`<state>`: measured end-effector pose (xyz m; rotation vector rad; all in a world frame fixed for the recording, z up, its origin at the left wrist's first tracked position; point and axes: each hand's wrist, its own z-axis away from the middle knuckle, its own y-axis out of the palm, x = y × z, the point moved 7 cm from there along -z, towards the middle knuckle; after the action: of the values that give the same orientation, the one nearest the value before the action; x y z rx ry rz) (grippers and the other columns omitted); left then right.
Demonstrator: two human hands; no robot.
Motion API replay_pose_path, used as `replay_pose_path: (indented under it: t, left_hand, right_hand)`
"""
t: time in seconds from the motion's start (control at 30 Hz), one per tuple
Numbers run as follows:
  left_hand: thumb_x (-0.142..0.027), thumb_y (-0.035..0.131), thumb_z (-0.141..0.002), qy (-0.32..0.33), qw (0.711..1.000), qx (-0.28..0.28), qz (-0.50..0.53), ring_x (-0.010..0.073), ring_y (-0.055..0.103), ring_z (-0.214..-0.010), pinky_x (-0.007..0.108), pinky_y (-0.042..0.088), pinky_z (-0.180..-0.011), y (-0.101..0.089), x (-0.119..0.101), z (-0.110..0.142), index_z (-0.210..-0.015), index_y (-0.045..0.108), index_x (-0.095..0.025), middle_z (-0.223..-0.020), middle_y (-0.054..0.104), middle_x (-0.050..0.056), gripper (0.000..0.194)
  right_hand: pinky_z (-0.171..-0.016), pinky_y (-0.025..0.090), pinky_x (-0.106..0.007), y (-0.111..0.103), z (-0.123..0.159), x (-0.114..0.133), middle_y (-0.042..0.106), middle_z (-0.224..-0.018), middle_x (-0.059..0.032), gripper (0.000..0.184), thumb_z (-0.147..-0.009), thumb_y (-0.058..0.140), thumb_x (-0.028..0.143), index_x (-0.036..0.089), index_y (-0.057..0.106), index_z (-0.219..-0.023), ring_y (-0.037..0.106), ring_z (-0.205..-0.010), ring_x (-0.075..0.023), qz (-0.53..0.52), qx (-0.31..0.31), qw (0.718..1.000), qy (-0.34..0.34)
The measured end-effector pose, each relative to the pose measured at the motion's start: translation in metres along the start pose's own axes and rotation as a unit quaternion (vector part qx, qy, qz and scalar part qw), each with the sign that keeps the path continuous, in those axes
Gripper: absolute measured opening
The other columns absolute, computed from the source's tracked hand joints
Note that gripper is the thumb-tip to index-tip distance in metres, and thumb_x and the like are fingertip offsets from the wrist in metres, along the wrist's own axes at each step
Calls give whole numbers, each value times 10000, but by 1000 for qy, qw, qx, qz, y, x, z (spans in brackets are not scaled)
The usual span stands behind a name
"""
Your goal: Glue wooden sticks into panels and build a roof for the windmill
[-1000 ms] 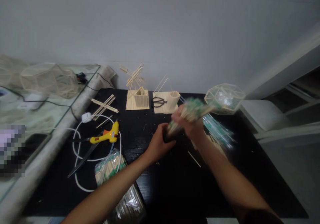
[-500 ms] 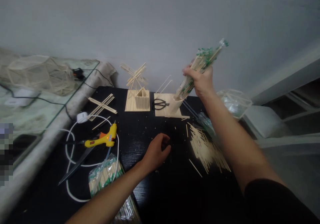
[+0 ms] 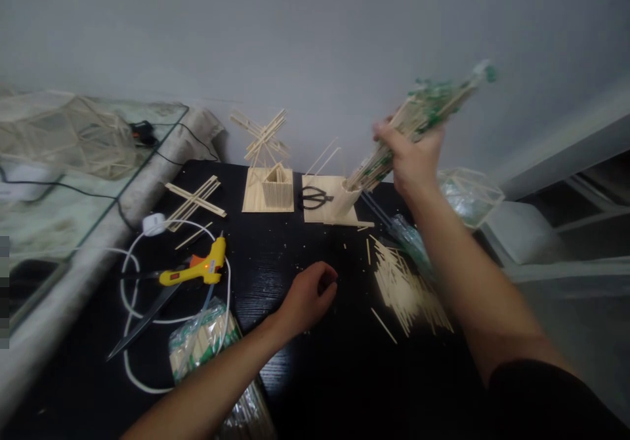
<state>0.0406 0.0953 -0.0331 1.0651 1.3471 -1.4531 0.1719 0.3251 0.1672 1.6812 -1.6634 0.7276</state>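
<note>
My right hand [image 3: 418, 155] is closed around a bundle of wrapped chopsticks [image 3: 428, 109] with green-marked clear wrappers. The bundle leans to the upper right, and its lower end meets the mouth of a pale wooden cylinder [image 3: 342, 202]; how deep it sits inside is hidden. That cylinder stands on a square wooden base [image 3: 315, 214], beside black-handled scissors [image 3: 316, 197]. Over the dark table [image 3: 339, 374] rests my left hand [image 3: 308, 299], fingers loosely curled, thumb apart, with nothing in it. Loose cut sticks [image 3: 406, 289] lie in a pile between my forearms.
At left are a yellow glue gun [image 3: 197, 271], its white cable [image 3: 130, 355] and a pack of wrapped chopsticks [image 3: 207, 338]. A stick windmill model [image 3: 268, 187] and crossed sticks [image 3: 197, 200] sit farther back. A stick-framed clear shape [image 3: 470, 194] is at right.
My right hand has moved right and slightly up, tilting the chopstick bundle further to the right. My left hand stays nearly in place. The view has shifted slightly.
</note>
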Motion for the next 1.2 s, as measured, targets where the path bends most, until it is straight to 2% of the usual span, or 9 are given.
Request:
replay_pose_path:
  t: [0.1, 0.2, 0.33, 0.43, 0.67, 0.83, 0.93, 1.03, 1.2]
  left_hand:
    - [-312, 669, -909, -11, 997, -69, 24, 199, 666, -965, 345, 519, -875, -12, 2, -1, -1144, 624, -209, -1057, 704, 49, 260]
    - [-439, 587, -996, -19, 990, -126, 59, 252, 615, -1255, 413, 491, -1054, -24, 0, -2, -1315, 520, -195, -1344, 630, 142, 407]
    - [-514, 593, -987, -27, 993, -48, 108, 274, 668, -1246, 431, 541, -1036, -15, -8, -7, -1375, 498, -178, -1344, 669, 172, 522]
    - [-515, 745, -882, -35, 993, 37, 108, 280, 730, -1135, 420, 582, -972, 0, -14, -9, -1367, 528, -174, -1257, 730, 146, 631]
    - [-382, 820, -790, -79, 995, 46, -48, 310, 701, -1210, 410, 540, -1022, -13, -19, -2, -1459, 421, -161, -1319, 712, 143, 810]
    - [-283, 722, -840, -151, 963, 23, -222, 328, 767, -959, 385, 565, -816, -55, -19, 25, -1506, 343, -151, -1054, 767, 116, 778]
    - [-276, 697, -868, -200, 928, -1, -316, 366, 768, -980, 413, 561, -840, -78, -12, 40, -1517, 310, -109, -1084, 760, 173, 773]
    - [-289, 644, -924, -228, 889, -10, -397, 397, 756, -1048, 428, 560, -879, -87, -5, 46, -1505, 311, -27, -1103, 741, 237, 719]
    - [-239, 391, -1036, -225, 836, -17, -500, 375, 703, -1163, 442, 578, -909, -82, -6, 50, -1330, 528, -79, -1270, 649, 273, 362]
  right_hand:
    - [-632, 559, -275, -15, 17, 26, 635, -765, 61, 267, -742, 884, 240, 225, 637, -843, 626, -626, -106, -62, -49, 997, 23]
    - [-570, 565, -264, -18, 53, 21, 636, -720, 72, 313, -681, 905, 218, 213, 671, -889, 620, -573, -107, -85, -9, 975, 203]
    - [-537, 564, -252, -13, 139, -18, 650, -645, 48, 313, -650, 936, 238, 190, 691, -839, 616, -545, -115, -101, 37, 858, 502]
    - [-486, 538, -279, -6, 189, -34, 647, -584, 19, 335, -600, 955, 254, 186, 661, -746, 614, -523, -151, -104, 42, 825, 554]
    - [-673, 592, -316, 24, 249, -25, 722, -714, 16, 441, -551, 974, 417, 197, 681, -796, 680, -655, -170, -143, 67, 825, 542]
    - [-838, 601, -366, 52, 261, -21, 774, -885, -48, 436, -603, 955, 407, 170, 716, -880, 728, -833, -213, -131, 146, 838, 509]
    - [-1001, 581, -430, 68, 272, -24, 754, -1162, -116, 697, -598, 972, 368, 165, 661, -1187, 727, -1075, -266, -95, 152, 856, 484]
    - [-1196, 464, -489, 91, 286, -23, 625, -1450, -175, 957, -634, 970, 335, 179, 510, -1460, 593, -1377, -332, -46, 172, 880, 441]
    - [-1314, 269, -590, 128, 297, -19, 286, -1707, -311, 748, -993, 602, 303, 45, 309, -1632, 264, -1624, -409, 210, 322, 883, 269]
